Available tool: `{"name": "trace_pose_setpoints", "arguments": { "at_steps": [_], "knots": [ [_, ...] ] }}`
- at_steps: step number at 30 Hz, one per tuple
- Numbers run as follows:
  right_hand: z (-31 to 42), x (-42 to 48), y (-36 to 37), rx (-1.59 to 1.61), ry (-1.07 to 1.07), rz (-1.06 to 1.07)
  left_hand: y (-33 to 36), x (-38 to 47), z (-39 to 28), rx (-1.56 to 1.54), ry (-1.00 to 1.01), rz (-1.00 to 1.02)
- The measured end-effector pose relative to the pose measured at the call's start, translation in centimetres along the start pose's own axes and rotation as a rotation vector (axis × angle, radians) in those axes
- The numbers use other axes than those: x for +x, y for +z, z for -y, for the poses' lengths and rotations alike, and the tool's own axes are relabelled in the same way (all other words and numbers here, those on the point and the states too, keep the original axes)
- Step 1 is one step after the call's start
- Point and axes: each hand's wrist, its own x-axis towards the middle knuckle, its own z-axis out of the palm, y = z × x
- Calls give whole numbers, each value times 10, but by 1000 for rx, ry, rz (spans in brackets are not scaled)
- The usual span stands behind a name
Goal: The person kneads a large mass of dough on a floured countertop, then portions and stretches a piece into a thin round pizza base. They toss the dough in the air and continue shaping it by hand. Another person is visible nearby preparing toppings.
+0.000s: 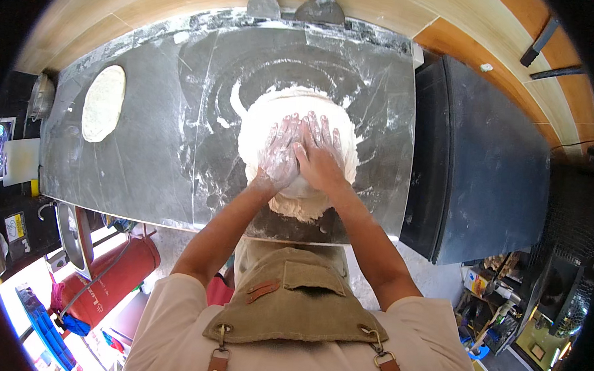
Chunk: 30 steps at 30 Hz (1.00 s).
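A broad mound of white flour or floury dough (260, 118) lies near the front middle of a dark grey stone-like worktop (141, 177). Flat on top of it rests my left hand (281, 157), its fingers pointing away from me and coated in white. My right hand (323, 154) presses beside it, with the thumb reaching toward the left hand and the fingertips whitened. Neither hand grips anything. Rougher, cream-coloured dough (298, 208) shows at the near side of the mound. What lies under my palms is hidden.
A flattened oval of dough (104, 104) lies to the left. Against the back wall stand a metal scraper (264, 3) and a wider blue-handled scraper (320, 9). A dark cabinet (495, 160) adjoins the right edge. Below left are a red gas cylinder (105, 286) and metal sink (70, 234).
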Motion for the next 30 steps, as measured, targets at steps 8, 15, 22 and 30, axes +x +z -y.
{"name": "trace_pose_setpoints", "arguments": {
  "at_steps": [8, 15, 22, 30],
  "knots": [
    [6, 40, -22, 231, 178, 137, 9, 35, 17, 172, -48, 124],
    [18, 45, -44, 9, 100, 180, 4, 42, 27, 91, -33, -5],
    [17, 21, -60, 46, 152, 385, -11, 30, 31, 109, 29, 190],
    [18, -33, -47, 112, 167, 466, -20, -19, 15, -7, 185, 204]
  ]
}}
